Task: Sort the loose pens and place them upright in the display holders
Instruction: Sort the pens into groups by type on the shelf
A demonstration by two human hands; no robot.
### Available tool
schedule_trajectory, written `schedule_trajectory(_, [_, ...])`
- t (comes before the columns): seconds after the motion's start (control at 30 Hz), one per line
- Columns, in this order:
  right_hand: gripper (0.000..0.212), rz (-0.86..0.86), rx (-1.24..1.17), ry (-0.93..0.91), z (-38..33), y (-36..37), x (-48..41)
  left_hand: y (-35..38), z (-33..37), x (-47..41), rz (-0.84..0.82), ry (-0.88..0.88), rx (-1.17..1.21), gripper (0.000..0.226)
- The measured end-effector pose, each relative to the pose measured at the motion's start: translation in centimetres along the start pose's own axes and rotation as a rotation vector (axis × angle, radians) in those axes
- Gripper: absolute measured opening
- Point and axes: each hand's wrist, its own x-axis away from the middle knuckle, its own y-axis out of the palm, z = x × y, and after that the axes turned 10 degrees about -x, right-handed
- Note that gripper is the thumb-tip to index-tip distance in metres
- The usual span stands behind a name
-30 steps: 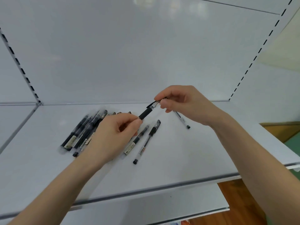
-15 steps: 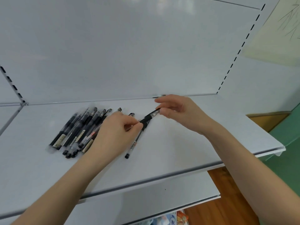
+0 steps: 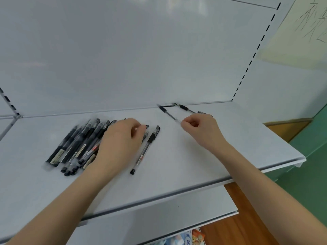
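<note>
A pile of several black pens [image 3: 79,144] lies on the left of the white shelf [image 3: 177,156]. My left hand [image 3: 122,144] rests over the right side of the pile with curled fingers, its fingertips at a pen cap [image 3: 146,126]; whether it grips anything is hidden. One clear-barrelled pen [image 3: 146,147] lies alone just right of that hand. My right hand [image 3: 200,131] pinches a black pen [image 3: 169,114] that points up-left, blurred. Another pen [image 3: 187,109] lies by the back wall behind it. No display holder is in view.
The shelf's front edge [image 3: 194,184] runs across below my forearms, with a lower shelf [image 3: 159,218] under it and packaged goods [image 3: 185,240] beneath. A white back panel [image 3: 141,59] closes the rear. Wooden floor [image 3: 238,218] lies at the right.
Both hands held one pen between them earlier. My left hand has let go and dropped onto the pile, and my right hand has carried the pen off to the right toward the back wall.
</note>
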Motion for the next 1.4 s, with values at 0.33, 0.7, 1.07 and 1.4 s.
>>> schedule_trajectory(0.33, [0.007,-0.34,-0.102,-0.17,-2.0,1.7,-2.7,-1.1,1.7,-1.6,-0.09,-0.38,0.919,0.011])
schedule_trajectory(0.7, [0.019,-0.16,0.642,-0.225,1.9,4.5,-13.3,-2.3,-0.8,-0.9,-0.102,-0.38,0.863,0.007])
schedule_trajectory(1.07, [0.018,-0.193,0.723,-0.258,1.5,3.8,-12.2,-2.2,-0.8,-0.7,-0.156,-0.375,0.845,0.01])
schedule_trajectory(1.4, [0.01,-0.321,-0.307,-0.162,-3.2,0.7,-5.5,-2.7,-0.9,0.2,-0.172,-0.28,0.745,0.013])
